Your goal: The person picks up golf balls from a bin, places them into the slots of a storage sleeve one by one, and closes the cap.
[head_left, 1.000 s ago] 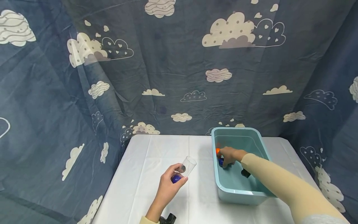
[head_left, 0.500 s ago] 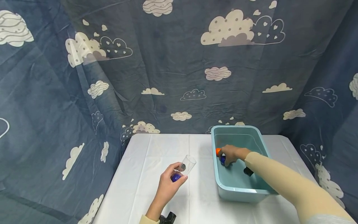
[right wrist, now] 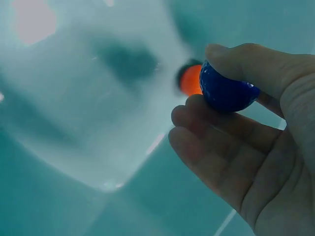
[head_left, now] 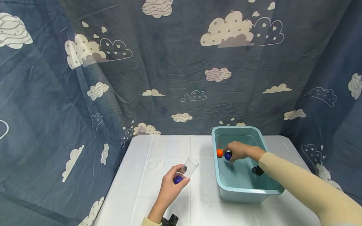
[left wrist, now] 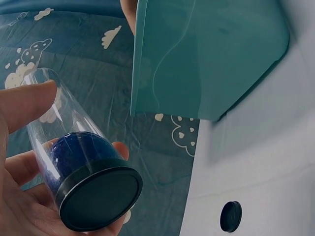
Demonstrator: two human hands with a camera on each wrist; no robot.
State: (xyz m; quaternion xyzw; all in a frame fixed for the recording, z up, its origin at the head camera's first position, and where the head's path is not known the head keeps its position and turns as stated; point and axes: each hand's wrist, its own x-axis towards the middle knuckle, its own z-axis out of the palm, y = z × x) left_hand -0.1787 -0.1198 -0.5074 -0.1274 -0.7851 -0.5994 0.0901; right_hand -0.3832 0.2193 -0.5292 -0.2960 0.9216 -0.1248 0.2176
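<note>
The left hand (head_left: 169,185) hovers left of the teal tub (head_left: 246,193), fingers curled around a clear tube (head_left: 189,167), forearm rising from below; the right arm, sleeved in beige, stretches over the tub, its right hand (head_left: 237,150) pinching a blue ball (head_left: 227,156)

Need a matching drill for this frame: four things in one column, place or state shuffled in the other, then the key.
Things:
1. tube
2. orange ball
3. right hand
4. bin

Places or states:
A. lies inside the bin, beside the right hand
B. pinches a blue ball over the bin
C. held tilted in the left hand, a blue ball at its capped end
D. stands on the white table, at its right side

Pairs: 1-C, 2-A, 3-B, 4-D
</note>
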